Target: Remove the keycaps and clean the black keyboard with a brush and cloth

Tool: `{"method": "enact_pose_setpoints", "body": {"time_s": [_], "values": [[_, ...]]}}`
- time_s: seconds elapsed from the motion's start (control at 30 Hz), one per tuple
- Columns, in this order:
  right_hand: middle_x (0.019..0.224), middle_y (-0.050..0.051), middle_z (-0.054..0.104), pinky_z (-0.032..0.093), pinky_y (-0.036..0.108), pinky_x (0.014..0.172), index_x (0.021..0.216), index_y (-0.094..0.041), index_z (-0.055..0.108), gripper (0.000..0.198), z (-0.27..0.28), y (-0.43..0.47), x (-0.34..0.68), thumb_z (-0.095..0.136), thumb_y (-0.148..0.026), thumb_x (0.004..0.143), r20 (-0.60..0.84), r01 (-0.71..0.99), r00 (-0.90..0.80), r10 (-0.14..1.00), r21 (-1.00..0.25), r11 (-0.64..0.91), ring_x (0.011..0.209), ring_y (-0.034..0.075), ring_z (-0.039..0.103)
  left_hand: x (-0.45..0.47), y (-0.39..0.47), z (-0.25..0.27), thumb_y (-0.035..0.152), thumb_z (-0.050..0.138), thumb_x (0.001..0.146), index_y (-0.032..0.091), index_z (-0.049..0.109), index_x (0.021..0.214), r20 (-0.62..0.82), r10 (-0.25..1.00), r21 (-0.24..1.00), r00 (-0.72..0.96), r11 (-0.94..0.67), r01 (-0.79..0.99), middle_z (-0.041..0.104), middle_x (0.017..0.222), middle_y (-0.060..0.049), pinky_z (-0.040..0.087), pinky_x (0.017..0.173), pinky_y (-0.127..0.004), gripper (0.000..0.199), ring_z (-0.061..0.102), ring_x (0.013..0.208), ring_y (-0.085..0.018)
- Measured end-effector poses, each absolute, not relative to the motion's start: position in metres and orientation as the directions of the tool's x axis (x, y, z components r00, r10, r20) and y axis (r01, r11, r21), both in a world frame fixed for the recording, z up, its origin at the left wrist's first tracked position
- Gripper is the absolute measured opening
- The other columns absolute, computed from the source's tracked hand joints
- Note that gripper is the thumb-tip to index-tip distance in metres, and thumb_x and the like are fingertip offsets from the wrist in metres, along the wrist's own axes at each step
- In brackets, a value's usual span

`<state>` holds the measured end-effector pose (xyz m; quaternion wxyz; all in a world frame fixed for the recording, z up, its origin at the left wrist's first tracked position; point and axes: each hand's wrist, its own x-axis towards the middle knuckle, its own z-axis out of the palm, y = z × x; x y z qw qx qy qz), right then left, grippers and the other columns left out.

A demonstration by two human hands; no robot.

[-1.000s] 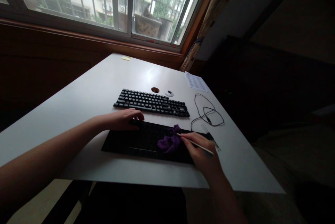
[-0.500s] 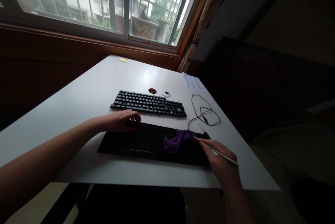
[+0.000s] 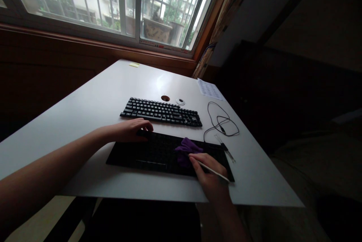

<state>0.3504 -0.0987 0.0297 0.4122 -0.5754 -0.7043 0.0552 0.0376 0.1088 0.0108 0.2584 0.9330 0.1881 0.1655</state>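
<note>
A black keyboard base [image 3: 158, 149] lies near the front of the desk; its surface is too dark to make out keys. At its back left corner, my left hand [image 3: 131, 130] is closed on the edge, thumb on top and fingers bent over the back. My right hand [image 3: 210, 172] pinches a thin pale stick [image 3: 212, 170], like a chopstick, over the right half of the base. The stick's tip meets a crumpled purple cloth [image 3: 188, 148] lying on the base. Whether the cloth is wrapped round the tip I cannot tell.
Rows of loose-looking black keycaps [image 3: 161, 111] lie behind the base. A wire keycap puller [image 3: 224, 147] rests at its right end, near a coiled cable [image 3: 226, 119]. Farther back are a printed paper [image 3: 210, 89], a cable hole [image 3: 165, 98], its white cover [image 3: 180, 101] and yellow notes [image 3: 134, 64].
My right hand has moved left with the stick, and the purple cloth has shifted left and bunched up. The keycap puller now shows fully. My left hand stays in place.
</note>
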Motion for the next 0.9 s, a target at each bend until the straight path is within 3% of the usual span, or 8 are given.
{"method": "enact_pose_setpoints", "body": {"time_s": [0.27, 0.43, 0.63, 0.9], "values": [[0.088, 0.003, 0.076, 0.055, 0.033, 0.076, 0.09, -0.024, 0.073, 0.018, 0.05, -0.08, 0.345, 0.06, -0.034, 0.098, 0.56, 0.808, 0.087, 0.824, -0.523, 0.27, 0.082, 0.021, 0.072, 0.037, 0.106, 0.017, 0.032, 0.067, 0.09, 0.021, 0.062, 0.119, 0.204, 0.438, 0.562, 0.875, -0.785, 0.262, 0.064, 0.111, -0.009, 0.05, 0.084, -0.031, 0.032, 0.061, 0.098, -0.021], [0.088, 0.002, 0.073, 0.053, 0.033, 0.077, 0.09, -0.025, 0.071, 0.017, 0.056, -0.08, 0.357, 0.059, -0.034, 0.099, 0.579, 0.76, 0.108, 0.808, -0.572, 0.308, 0.083, 0.02, 0.069, 0.036, 0.103, 0.02, 0.033, 0.068, 0.09, 0.02, 0.063, 0.12, 0.237, 0.429, 0.561, 0.872, -0.793, 0.238, 0.063, 0.111, -0.01, 0.051, 0.083, -0.031, 0.033, 0.061, 0.097, -0.021], [0.089, 0.003, 0.067, 0.05, 0.034, 0.077, 0.092, -0.023, 0.063, 0.019, 0.043, -0.082, 0.38, 0.052, -0.035, 0.102, 0.586, 0.736, 0.205, 0.784, -0.62, 0.271, 0.084, 0.021, 0.064, 0.038, 0.102, 0.028, 0.036, 0.061, 0.097, 0.02, 0.063, 0.119, 0.294, 0.389, 0.539, 0.873, -0.822, 0.185, 0.065, 0.115, -0.011, 0.05, 0.093, -0.034, 0.027, 0.06, 0.105, -0.022], [0.086, 0.003, 0.066, 0.05, 0.033, 0.075, 0.086, -0.023, 0.063, 0.025, 0.026, -0.089, 0.381, 0.049, -0.035, 0.103, 0.47, 0.801, 0.032, 0.882, -0.54, 0.258, 0.083, 0.02, 0.064, 0.044, 0.104, 0.027, 0.031, 0.057, 0.1, 0.02, 0.071, 0.098, 0.374, 0.359, 0.424, 0.855, -0.886, 0.187, 0.07, 0.097, -0.008, 0.049, 0.088, -0.033, 0.017, 0.063, 0.095, -0.021]]}}
